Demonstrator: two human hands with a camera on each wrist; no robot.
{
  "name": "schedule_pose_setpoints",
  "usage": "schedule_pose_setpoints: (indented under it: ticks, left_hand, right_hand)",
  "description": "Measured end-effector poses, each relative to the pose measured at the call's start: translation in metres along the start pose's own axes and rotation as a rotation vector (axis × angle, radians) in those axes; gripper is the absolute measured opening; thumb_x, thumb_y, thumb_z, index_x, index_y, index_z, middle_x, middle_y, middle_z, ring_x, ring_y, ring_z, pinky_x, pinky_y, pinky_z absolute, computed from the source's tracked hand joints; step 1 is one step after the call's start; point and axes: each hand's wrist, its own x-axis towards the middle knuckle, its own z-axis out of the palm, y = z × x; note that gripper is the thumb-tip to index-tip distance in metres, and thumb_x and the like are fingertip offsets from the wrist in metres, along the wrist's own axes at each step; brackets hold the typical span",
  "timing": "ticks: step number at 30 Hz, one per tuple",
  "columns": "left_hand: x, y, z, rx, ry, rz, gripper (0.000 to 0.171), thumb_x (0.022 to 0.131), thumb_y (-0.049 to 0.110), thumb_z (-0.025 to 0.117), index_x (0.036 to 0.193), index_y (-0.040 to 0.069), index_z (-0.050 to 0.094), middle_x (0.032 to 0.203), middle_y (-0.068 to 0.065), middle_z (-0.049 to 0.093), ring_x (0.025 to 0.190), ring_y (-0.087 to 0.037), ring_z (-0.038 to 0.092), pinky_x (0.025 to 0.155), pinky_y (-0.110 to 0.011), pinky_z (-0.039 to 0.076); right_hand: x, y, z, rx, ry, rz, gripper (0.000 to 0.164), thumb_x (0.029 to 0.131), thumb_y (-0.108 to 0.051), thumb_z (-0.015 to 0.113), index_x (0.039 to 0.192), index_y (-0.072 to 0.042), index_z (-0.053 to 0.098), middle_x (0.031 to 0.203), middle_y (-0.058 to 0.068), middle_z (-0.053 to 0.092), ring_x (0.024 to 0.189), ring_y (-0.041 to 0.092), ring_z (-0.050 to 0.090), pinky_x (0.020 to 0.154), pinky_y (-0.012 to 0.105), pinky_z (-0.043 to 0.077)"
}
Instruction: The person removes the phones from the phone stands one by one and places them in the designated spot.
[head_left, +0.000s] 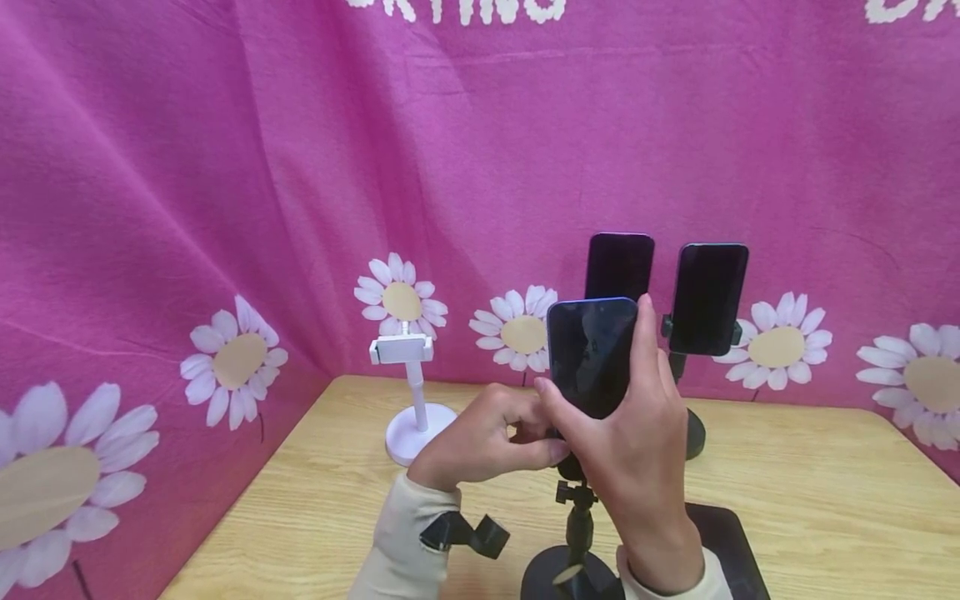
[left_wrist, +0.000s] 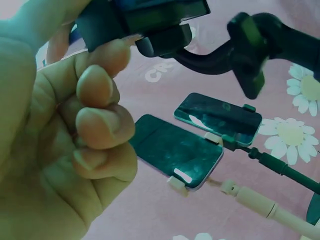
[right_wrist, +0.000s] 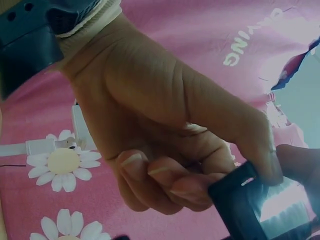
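In the head view, a smartphone with a dark screen stands upright at the top of a black phone stand. My right hand grips this phone, thumb along its left edge and fingers along the right. At the phone's lower left, my left hand pinches the stand's black clamp, which the hands mostly hide in that view. The clamp shows at the top of the left wrist view, against my curled fingertips. In the right wrist view, the thumb lies beside a black clamp piece.
Behind are two more upright phones: one partly covered by the nearer phone, another on a black stand at right. A white phone stand with a bare holder stands left. A dark flat object lies on the wooden table, right.
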Motion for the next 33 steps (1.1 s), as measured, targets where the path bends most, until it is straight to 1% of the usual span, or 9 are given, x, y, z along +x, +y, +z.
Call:
schedule_pose_setpoints:
  ticks: [4,11,15,17,20,22,24,27,33]
  left_hand:
    - [-0.004,-0.002,-0.004,-0.010,-0.004,-0.006,0.028,0.086,0.013,0.069,0.063,0.014,0.053,0.057,0.007,0.044,0.055,-0.003,0.042,0.052,-0.020,0.037]
    - [-0.006,-0.003,-0.009,-0.019,-0.020,0.030,0.028,0.087,0.015,0.068,0.063,0.017,0.054,0.061,0.010,0.045,0.059,-0.004,0.045,0.052,-0.022,0.039]
    - [-0.006,-0.003,-0.011,-0.047,-0.022,0.039,0.026,0.087,0.014,0.068,0.064,0.016,0.054,0.061,0.008,0.046,0.060,-0.005,0.046,0.053,-0.022,0.040]
    - [-0.006,-0.004,-0.011,-0.057,-0.023,0.046,0.027,0.086,0.012,0.068,0.063,0.015,0.054,0.061,0.007,0.046,0.060,-0.005,0.046,0.054,-0.023,0.040]
    - [-0.006,-0.006,-0.010,-0.058,-0.029,0.051,0.029,0.085,0.009,0.069,0.062,0.013,0.052,0.061,0.005,0.045,0.060,-0.006,0.046,0.054,-0.023,0.040]
    - [-0.007,-0.007,-0.010,-0.061,-0.029,0.042,0.030,0.085,0.008,0.069,0.061,0.013,0.052,0.060,0.005,0.045,0.059,-0.006,0.045,0.053,-0.022,0.038]
    - [-0.008,-0.008,-0.010,-0.061,-0.028,0.030,0.031,0.085,0.007,0.069,0.060,0.012,0.050,0.060,0.005,0.043,0.058,-0.008,0.044,0.053,-0.020,0.036]
    - [-0.009,-0.009,-0.011,-0.072,-0.026,0.015,0.031,0.086,0.008,0.068,0.060,0.012,0.049,0.060,0.006,0.042,0.057,-0.010,0.042,0.053,-0.019,0.034]
    - [-0.008,-0.004,-0.012,-0.064,-0.032,0.006,0.033,0.088,0.012,0.067,0.061,0.014,0.048,0.059,0.006,0.041,0.057,-0.006,0.042,0.053,-0.021,0.035]
  right_hand:
    - [-0.001,-0.001,0.001,0.029,0.018,-0.006,0.105,0.066,-0.025,0.088,0.151,-0.010,0.029,0.111,0.018,0.060,0.087,0.024,0.054,0.065,0.041,0.044]
    - [-0.002,-0.002,0.004,0.047,0.039,0.000,0.105,0.065,-0.025,0.088,0.151,-0.011,0.029,0.107,0.018,0.061,0.086,0.023,0.053,0.064,0.040,0.043]
    - [-0.001,-0.001,0.003,0.065,0.025,0.005,0.105,0.065,-0.025,0.089,0.152,-0.014,0.029,0.111,0.015,0.062,0.087,0.020,0.054,0.065,0.035,0.043]
    - [-0.001,-0.001,0.002,0.082,-0.006,0.028,0.106,0.065,-0.026,0.089,0.152,-0.016,0.029,0.118,0.012,0.062,0.089,0.019,0.054,0.067,0.030,0.044]
    - [0.000,-0.002,-0.003,0.127,-0.079,0.099,0.106,0.067,-0.026,0.089,0.152,-0.023,0.027,0.119,0.007,0.062,0.089,0.015,0.055,0.066,0.025,0.045]
    - [0.001,-0.003,-0.009,0.208,-0.152,0.164,0.104,0.069,-0.024,0.088,0.152,-0.030,0.025,0.115,0.004,0.063,0.087,0.015,0.057,0.066,0.023,0.048]
    - [0.002,-0.004,-0.015,0.297,-0.224,0.224,0.100,0.072,-0.021,0.086,0.151,-0.035,0.025,0.110,0.002,0.062,0.087,0.016,0.058,0.067,0.024,0.052]
    - [0.006,-0.004,-0.023,0.421,-0.313,0.294,0.095,0.077,-0.017,0.082,0.149,-0.040,0.026,0.112,0.001,0.060,0.093,0.019,0.059,0.073,0.027,0.055]
    - [0.010,-0.005,-0.033,0.457,-0.382,0.380,0.090,0.080,-0.020,0.080,0.149,-0.041,0.026,0.124,0.003,0.056,0.107,0.018,0.056,0.085,0.021,0.051]
